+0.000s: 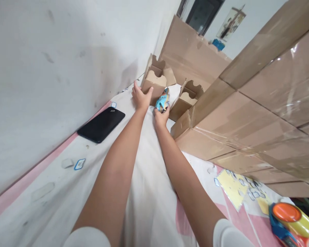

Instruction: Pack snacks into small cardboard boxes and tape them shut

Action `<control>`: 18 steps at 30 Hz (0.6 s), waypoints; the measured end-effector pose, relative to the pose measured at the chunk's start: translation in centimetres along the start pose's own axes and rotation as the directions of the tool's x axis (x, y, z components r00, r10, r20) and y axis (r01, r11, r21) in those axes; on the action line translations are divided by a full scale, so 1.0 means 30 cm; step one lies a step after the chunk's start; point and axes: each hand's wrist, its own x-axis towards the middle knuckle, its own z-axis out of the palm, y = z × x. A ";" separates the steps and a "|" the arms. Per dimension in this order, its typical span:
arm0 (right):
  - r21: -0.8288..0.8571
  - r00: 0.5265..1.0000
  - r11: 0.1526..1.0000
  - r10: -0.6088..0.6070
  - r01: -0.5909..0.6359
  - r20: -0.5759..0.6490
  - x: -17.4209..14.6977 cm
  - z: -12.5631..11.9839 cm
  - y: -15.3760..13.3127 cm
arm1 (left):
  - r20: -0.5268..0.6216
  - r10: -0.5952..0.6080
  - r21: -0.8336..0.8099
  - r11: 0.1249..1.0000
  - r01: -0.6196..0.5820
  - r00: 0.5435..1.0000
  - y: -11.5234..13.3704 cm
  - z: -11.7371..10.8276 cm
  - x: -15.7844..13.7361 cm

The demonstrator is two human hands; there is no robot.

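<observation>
Here: left hand [142, 97], fingers spread wide against an open box [156, 90] near the far wall-side corner of the cloth [149, 157] (presumably to steady it); right hand [162, 116], fingers closed round a blue packet [162, 100], beside that box.

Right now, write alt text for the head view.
A person's right hand holds a blue packet; the left hand is spread beside an open cardboard box. A second open box stands farther right, and a flat black device lies to the left.
</observation>
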 end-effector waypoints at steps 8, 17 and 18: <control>-0.004 0.999 1.000 -0.019 0.019 -0.042 0.000 -0.003 0.003 | 0.123 0.057 -0.130 0.991 -0.041 0.991 -0.067 0.013 0.008; 0.102 0.986 0.995 0.023 -0.007 -0.164 0.000 0.009 -0.009 | 0.212 0.109 -0.143 0.987 -0.079 0.971 -0.078 0.024 -0.009; 0.105 0.988 0.994 0.025 -0.009 -0.154 0.000 0.009 -0.012 | 0.250 0.120 -0.145 0.986 -0.085 0.961 -0.080 0.030 -0.009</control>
